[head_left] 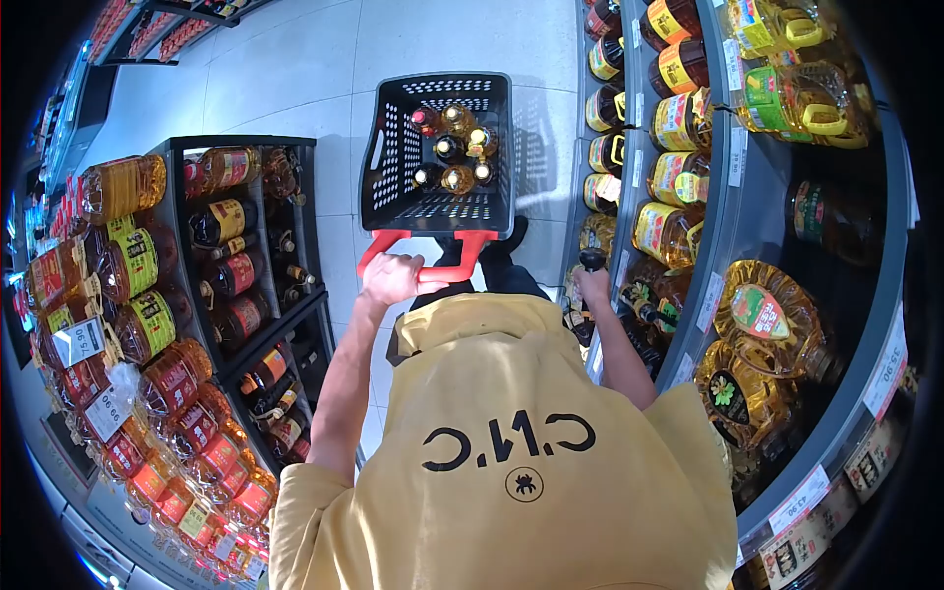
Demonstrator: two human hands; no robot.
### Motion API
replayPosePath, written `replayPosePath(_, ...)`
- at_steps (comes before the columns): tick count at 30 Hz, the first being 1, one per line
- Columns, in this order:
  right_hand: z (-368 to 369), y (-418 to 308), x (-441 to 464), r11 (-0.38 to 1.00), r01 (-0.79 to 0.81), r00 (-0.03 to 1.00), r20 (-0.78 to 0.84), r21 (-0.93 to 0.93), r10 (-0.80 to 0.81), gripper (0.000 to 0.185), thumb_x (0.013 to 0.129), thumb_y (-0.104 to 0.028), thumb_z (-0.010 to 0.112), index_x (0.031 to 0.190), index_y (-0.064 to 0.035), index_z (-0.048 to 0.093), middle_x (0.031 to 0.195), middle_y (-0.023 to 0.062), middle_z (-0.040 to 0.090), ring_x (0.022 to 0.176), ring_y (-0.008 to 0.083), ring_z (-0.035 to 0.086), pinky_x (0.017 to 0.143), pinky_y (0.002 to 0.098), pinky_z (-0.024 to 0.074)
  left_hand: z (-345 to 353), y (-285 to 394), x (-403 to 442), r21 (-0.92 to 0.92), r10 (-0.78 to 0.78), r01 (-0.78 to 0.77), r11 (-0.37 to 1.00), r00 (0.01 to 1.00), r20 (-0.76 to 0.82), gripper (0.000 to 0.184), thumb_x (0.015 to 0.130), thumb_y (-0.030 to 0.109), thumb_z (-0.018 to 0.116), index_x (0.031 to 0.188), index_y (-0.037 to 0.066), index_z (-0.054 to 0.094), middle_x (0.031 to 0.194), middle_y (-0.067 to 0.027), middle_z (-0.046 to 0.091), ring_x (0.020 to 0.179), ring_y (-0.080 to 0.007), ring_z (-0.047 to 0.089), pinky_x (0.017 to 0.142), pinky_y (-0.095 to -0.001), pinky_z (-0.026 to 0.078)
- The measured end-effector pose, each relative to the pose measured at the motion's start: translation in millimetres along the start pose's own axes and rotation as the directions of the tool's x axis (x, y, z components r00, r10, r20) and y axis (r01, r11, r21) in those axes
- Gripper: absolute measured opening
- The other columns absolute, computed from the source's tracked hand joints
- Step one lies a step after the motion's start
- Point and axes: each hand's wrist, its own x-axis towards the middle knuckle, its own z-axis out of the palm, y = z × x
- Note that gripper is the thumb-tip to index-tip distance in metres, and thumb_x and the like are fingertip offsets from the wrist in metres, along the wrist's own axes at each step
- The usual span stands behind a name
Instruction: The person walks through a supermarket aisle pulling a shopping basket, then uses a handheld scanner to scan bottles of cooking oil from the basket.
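Head view: the long shelf (726,228) of oil and sauce bottles curves down your right, with a shorter rack (246,141) on your left. Ahead, the black basket (438,218) already carries a cluster of upright bottles (456,180). Your left hand (391,279) is closed around its red handle (476,258). Your right hand (594,285) wraps a dark-topped bottle (592,259) by the shelf, outside the basket. That bottle's lower body is hard to make out, so you can't tell whether it touches the shelf; the basketed bottles' labels are mostly hidden.

Black perforated red-handled basket (442,87), upright bottles (449,149) inside; dark-capped bottle (592,259) beside shelf (629,211)
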Motion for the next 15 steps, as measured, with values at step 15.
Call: replayPosePath(15,10.5,-5.3,14.7,0.994,-0.056,0.998,0.018,-0.097,0.058,0.022,0.079,-0.014,0.073,0.067,-0.0023,0.058,0.06,0.0051,0.058,0.045,0.016,0.055,0.041,0.032,0.0424,-15.8,-32.0,49.8,0.053,0.056,-0.05,0.997,0.992,-0.11,0.067,0.076,0.076,0.062,0.056,0.011,0.057,0.043,-0.0064,0.052,0.041,-0.0256,0.058,0.043,-0.0362,0.047)
